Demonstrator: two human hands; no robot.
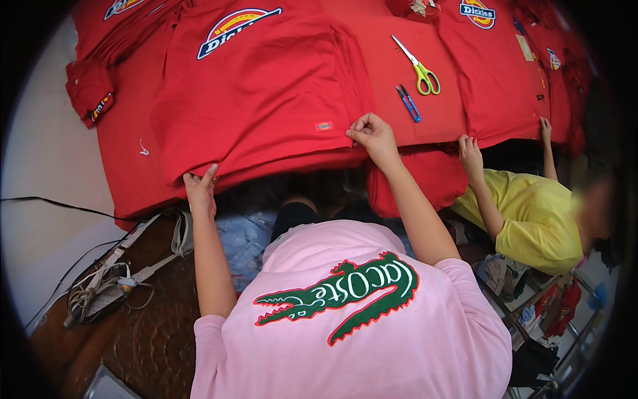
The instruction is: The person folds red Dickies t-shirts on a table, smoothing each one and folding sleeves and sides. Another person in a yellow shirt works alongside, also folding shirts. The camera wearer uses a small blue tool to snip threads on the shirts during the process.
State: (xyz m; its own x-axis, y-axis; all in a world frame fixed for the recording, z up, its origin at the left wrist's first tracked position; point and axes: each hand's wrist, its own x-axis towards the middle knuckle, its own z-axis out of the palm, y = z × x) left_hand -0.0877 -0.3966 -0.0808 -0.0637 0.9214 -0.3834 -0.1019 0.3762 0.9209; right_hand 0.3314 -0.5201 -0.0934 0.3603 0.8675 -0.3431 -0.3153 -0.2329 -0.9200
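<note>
Bright red garment (252,110) with navy, white and yellow emblem (232,32), scissors (417,64) with lime-green handles, blue-handled thread snips (409,104), pink shirt (385,359) bearing a green, red-edged crocodile figure (340,288) with white lettering, co-worker's yellow shirt (531,223), brown swirl-patterned surface (156,336)

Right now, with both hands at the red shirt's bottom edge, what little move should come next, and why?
I'd probably smooth the red shirt with a gentle sideways pull. Creases cross its cloth, the right hand pinches its edge near the small patch, and the left hand is near its bottom left corner, so both seem well placed.
</note>
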